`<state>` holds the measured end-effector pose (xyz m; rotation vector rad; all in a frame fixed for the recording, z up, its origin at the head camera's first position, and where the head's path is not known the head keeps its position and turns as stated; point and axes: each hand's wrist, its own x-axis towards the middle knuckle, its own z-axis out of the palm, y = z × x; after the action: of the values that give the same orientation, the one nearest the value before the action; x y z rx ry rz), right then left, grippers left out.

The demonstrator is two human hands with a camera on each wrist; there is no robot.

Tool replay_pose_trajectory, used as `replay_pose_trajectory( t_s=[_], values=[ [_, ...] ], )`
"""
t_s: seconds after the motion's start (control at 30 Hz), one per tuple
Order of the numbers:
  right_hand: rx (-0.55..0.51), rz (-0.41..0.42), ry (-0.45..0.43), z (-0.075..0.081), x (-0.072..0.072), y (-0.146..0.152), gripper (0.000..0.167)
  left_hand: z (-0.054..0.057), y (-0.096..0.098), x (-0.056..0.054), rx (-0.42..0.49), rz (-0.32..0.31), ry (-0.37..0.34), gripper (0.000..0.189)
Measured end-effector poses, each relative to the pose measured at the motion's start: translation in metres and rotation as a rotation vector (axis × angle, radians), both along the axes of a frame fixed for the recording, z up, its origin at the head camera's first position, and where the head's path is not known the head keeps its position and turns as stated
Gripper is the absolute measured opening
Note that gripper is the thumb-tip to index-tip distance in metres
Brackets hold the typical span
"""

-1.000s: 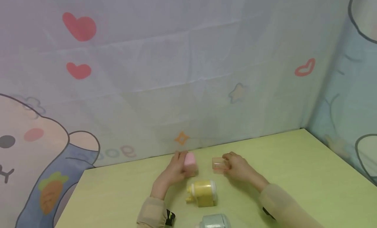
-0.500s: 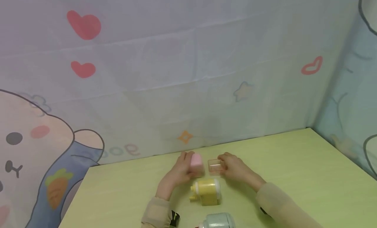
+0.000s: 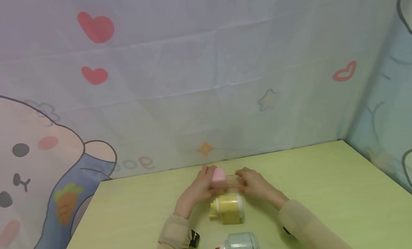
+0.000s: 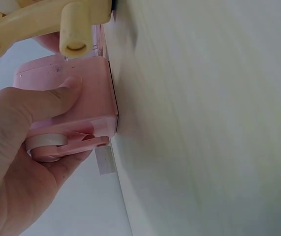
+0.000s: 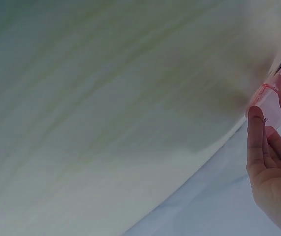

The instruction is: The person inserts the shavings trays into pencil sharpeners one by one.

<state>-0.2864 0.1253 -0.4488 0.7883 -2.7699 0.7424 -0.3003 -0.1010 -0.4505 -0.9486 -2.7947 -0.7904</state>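
Observation:
My left hand (image 3: 200,186) grips a pink crank pencil sharpener (image 3: 219,178) near the back of the table. In the left wrist view, the thumb (image 4: 56,101) lies along one side of its body (image 4: 95,91), and other fingers are behind the crank (image 4: 78,147). From the right, my right hand (image 3: 256,184) pinches a clear pinkish shavings drawer (image 3: 233,181) between thumb and fingers. The drawer's near end meets the sharpener's right side in the head view; how far it is inside cannot be seen. At the right wrist view's edge, the drawer (image 5: 274,109) shows partly.
Close in front of the hands stands a yellow crank pencil sharpener (image 3: 230,209). A grey-blue one (image 3: 240,241) is nearer, cut off by the frame's bottom. Behind the pale green table (image 3: 309,177) hangs a printed cloth (image 3: 180,116), with another cloth wall at the right.
The clear drawer and the pink sharpener have come together; the gap between them has closed. My right hand has moved left with the drawer. The head view has shifted slightly.

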Motion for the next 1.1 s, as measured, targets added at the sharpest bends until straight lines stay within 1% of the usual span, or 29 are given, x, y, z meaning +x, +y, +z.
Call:
replay_pose_trajectory(
  t_s=[0.1, 0.27, 0.37, 0.5, 0.67, 0.8, 1.0, 1.1],
  values=[
    [-0.002, 0.016, 0.019, -0.001, 0.0, -0.002, 0.042, 0.0, 0.001, 0.001, -0.007, 0.004, -0.005, 0.069],
    [-0.013, 0.04, 0.012, -0.003, -0.002, -0.005, 0.042, -0.001, 0.0, 0.002, -0.012, 0.013, -0.018, 0.071],
    [-0.024, 0.044, -0.003, -0.003, -0.003, -0.007, 0.043, -0.002, 0.0, 0.001, -0.017, 0.012, -0.011, 0.072],
    [-0.041, 0.036, -0.045, -0.004, -0.004, -0.01, 0.046, -0.003, 0.001, -0.001, -0.025, 0.002, -0.001, 0.071],
    [-0.058, 0.038, -0.09, -0.005, -0.005, -0.012, 0.048, -0.005, 0.006, -0.003, -0.042, -0.002, -0.019, 0.07],
    [-0.068, 0.045, -0.091, -0.004, -0.004, -0.012, 0.047, -0.005, 0.009, -0.002, -0.045, -0.001, -0.037, 0.07],
    [-0.097, 0.026, -0.11, -0.004, -0.005, -0.014, 0.047, -0.001, 0.009, -0.001, -0.041, -0.011, -0.01, 0.072],
    [-0.114, 0.038, -0.126, -0.005, -0.006, -0.017, 0.047, -0.002, 0.007, -0.001, -0.056, 0.001, -0.006, 0.071]
  ],
)
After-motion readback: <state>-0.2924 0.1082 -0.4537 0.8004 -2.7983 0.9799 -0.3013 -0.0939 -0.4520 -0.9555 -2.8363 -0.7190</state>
